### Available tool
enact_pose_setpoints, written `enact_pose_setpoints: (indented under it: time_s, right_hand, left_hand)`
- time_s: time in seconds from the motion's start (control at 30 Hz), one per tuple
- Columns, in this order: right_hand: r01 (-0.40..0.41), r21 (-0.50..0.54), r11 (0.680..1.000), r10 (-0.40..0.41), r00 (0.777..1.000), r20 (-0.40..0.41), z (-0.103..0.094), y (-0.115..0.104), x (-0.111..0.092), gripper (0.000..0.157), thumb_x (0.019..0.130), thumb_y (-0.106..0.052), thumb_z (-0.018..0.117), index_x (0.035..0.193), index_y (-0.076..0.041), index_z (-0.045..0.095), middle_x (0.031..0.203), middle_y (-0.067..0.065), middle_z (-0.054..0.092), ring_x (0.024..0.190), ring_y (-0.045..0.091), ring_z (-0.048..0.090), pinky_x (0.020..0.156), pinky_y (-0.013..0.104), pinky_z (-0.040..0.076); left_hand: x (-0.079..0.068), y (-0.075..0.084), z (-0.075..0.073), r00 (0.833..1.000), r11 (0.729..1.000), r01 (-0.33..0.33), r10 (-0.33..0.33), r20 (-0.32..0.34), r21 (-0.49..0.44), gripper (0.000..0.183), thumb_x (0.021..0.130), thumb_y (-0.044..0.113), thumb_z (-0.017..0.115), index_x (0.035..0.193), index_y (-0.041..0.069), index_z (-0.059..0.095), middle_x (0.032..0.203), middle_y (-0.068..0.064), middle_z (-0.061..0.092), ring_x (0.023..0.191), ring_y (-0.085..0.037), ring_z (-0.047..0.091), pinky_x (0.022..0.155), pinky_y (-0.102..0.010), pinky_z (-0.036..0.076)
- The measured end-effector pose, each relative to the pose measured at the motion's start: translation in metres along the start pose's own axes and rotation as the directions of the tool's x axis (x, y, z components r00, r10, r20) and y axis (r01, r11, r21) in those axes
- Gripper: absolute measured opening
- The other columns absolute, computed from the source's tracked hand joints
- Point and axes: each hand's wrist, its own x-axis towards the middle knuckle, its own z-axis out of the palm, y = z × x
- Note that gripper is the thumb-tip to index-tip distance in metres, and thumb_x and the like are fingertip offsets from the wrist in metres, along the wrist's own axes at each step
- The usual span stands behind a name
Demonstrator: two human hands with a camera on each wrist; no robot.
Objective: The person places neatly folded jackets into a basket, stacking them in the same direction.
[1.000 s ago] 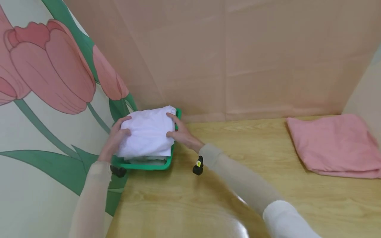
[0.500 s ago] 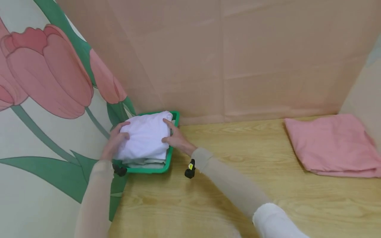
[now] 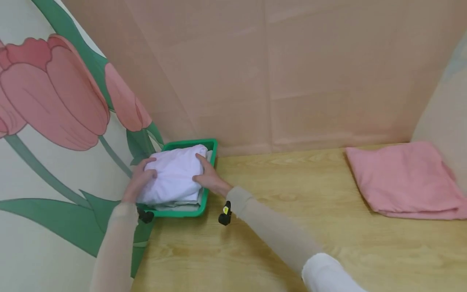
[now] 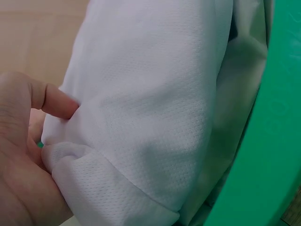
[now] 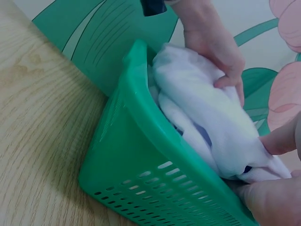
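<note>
Wood-grain tabletop point(image 3: 262, 251) is flanked left by a tulip-print wall point(image 3: 36, 243). White cloth point(image 3: 175, 174) in a green basket point(image 3: 178, 213) is pinched at opposite sides by left hand point(image 3: 136, 180) and right hand point(image 3: 209, 176). Pink cloth point(image 3: 406, 180)'s parked off right, and everything's backed by a creased tan sheet point(image 3: 233, 73).

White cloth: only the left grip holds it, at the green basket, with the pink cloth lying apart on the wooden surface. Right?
Not quite: the right grip holds the white cloth too, opposite the left grip, as the head view shows. The rest stands: it's at the green basket, and the pink cloth lies apart on the wooden surface.
</note>
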Motion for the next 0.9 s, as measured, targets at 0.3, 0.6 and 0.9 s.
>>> enact_pose_setpoints:
  time_s: [0.3, 0.6, 0.9]
  right_hand:
    - [-0.021, -0.067, 0.997, 0.021, 1.0, -0.004, 0.004, -0.004, -0.003, 0.091, 0.086, 0.008, 0.061, 0.161, -0.018, 0.018, 0.167, 0.007, 0.015, 0.152, 0.023, 0.013, 0.12, 0.045, 0.02]
    - [-0.051, -0.139, 0.989, 0.047, 0.998, -0.032, 0.011, -0.007, -0.004, 0.088, 0.087, 0.007, 0.058, 0.162, -0.018, 0.016, 0.166, 0.013, 0.015, 0.152, 0.028, 0.012, 0.119, 0.045, 0.025]
    - [-0.07, -0.136, 0.988, 0.068, 0.998, -0.017, 0.012, -0.006, -0.004, 0.089, 0.089, 0.005, 0.055, 0.162, -0.021, 0.013, 0.167, 0.015, 0.005, 0.153, 0.031, 0.002, 0.118, 0.049, 0.025]
  left_hand:
    - [0.004, -0.004, 0.017, 0.999, 0.998, -0.038, 0.039, -0.018, 0.04, 0.066, 0.079, 0.002, 0.057, 0.144, 0.01, 0.048, 0.155, -0.018, 0.037, 0.13, -0.034, 0.036, 0.107, -0.046, 0.029]
    - [0.009, -0.005, 0.032, 0.996, 1.0, -0.012, 0.011, 0.085, 0.005, 0.069, 0.081, 0.0, 0.053, 0.149, 0.008, 0.04, 0.158, -0.019, 0.03, 0.132, -0.037, 0.029, 0.109, -0.049, 0.025]
    - [0.014, -0.003, 0.047, 0.977, 0.983, 0.155, -0.138, 0.165, -0.095, 0.073, 0.082, 0.0, 0.051, 0.153, 0.016, 0.038, 0.163, -0.013, 0.019, 0.137, -0.034, 0.02, 0.107, -0.047, 0.025]
